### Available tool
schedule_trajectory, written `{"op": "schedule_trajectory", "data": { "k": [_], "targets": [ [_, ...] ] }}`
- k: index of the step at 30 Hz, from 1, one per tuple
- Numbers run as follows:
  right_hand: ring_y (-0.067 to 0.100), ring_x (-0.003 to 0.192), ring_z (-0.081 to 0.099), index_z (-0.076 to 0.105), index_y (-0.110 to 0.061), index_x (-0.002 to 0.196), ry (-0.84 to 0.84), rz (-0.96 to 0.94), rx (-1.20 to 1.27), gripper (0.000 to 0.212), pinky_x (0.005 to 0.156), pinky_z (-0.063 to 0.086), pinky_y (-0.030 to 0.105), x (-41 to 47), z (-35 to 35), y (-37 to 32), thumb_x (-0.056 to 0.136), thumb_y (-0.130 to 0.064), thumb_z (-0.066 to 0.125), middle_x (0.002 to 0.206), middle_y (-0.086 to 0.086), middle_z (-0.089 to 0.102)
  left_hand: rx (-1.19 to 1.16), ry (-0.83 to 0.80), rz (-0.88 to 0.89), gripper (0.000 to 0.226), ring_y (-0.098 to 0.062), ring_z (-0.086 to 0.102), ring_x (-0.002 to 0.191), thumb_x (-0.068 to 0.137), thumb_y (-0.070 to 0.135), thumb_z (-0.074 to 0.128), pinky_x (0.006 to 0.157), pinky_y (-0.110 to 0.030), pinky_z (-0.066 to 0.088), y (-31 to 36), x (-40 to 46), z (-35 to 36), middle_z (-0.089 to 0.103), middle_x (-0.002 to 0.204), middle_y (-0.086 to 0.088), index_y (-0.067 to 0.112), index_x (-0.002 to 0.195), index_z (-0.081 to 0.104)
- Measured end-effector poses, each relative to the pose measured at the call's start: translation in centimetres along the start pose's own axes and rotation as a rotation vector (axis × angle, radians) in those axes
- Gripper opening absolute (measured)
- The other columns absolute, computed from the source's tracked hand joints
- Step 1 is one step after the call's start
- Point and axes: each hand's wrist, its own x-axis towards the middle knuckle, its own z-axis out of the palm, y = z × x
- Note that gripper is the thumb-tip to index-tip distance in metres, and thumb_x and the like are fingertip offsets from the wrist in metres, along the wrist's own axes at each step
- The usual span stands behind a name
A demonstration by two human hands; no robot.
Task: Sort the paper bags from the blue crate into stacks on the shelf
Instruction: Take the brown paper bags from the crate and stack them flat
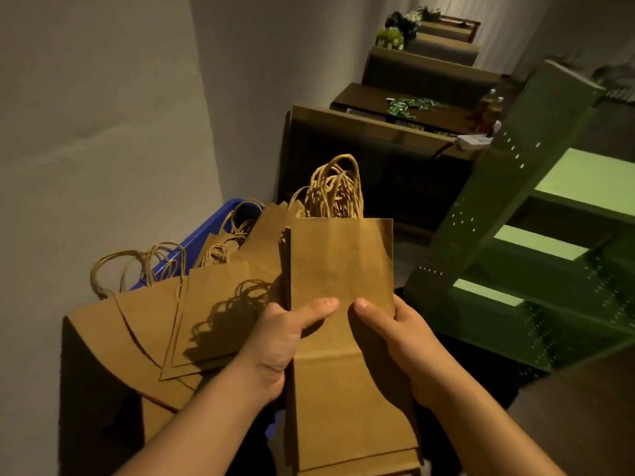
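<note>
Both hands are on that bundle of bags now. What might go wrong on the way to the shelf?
1. The held bundle is several loose bags gripped only by left hand and right hand at mid-height; inner bags may slide out.
2. Its twisted handles bunch together and might snag on the green shelf.

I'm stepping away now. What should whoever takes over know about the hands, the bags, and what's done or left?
Left hand and right hand both grip a bundle of bags, handles up, thumbs on the front.
More bags lie fanned over the blue crate at left.
The green shelf stands at right; its visible levels show no bags.
Left: stack this bundle on the shelf, then sort the rest.
</note>
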Motion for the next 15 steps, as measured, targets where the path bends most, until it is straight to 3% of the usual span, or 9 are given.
{"op": "schedule_trajectory", "data": {
  "k": [3, 7, 15],
  "targets": [
    [0.021, 0.1, 0.076, 0.057, -0.031, 0.13, 0.07, 0.012, 0.013, 0.083, 0.098, 0.058, 0.049, -0.8, -3.0, 1.8, 0.059, -0.067, 0.084, 0.113, -0.002, 0.077, 0.078, 0.078, -0.044, 0.04, -0.032, 0.075, 0.094, 0.075, 0.021, 0.087, 0.091, -0.053, 0.06, -1.4, 0.7, 3.2, 0.075, 0.102, -0.014, 0.009, 0.105, 0.062],
    [0.018, 0.102, 0.075, 0.059, -0.031, 0.129, 0.131, 0.022, 0.012, 0.075, 0.098, 0.058, 0.046, -2.4, -7.4, 5.4, 0.065, -0.065, 0.079, 0.114, -0.004, 0.076, 0.22, 0.016, -0.114, 0.06, -0.027, 0.072, 0.102, 0.073, 0.034, 0.09, 0.092, -0.049, 0.059, -5.1, 2.0, 6.7, 0.071, 0.112, -0.008, 0.014, 0.118, 0.055],
    [0.019, 0.103, 0.075, 0.059, -0.03, 0.129, 0.16, 0.174, 0.072, 0.07, 0.1, 0.057, 0.048, -4.8, -15.6, 14.8, 0.071, -0.057, 0.087, 0.113, -0.004, 0.077, 0.326, -0.075, -0.268, 0.077, -0.024, 0.072, 0.108, 0.058, 0.047, 0.094, 0.101, -0.05, 0.056, -16.1, 3.5, 11.8, 0.073, 0.117, -0.005, 0.022, 0.12, 0.055]
  ]
}}
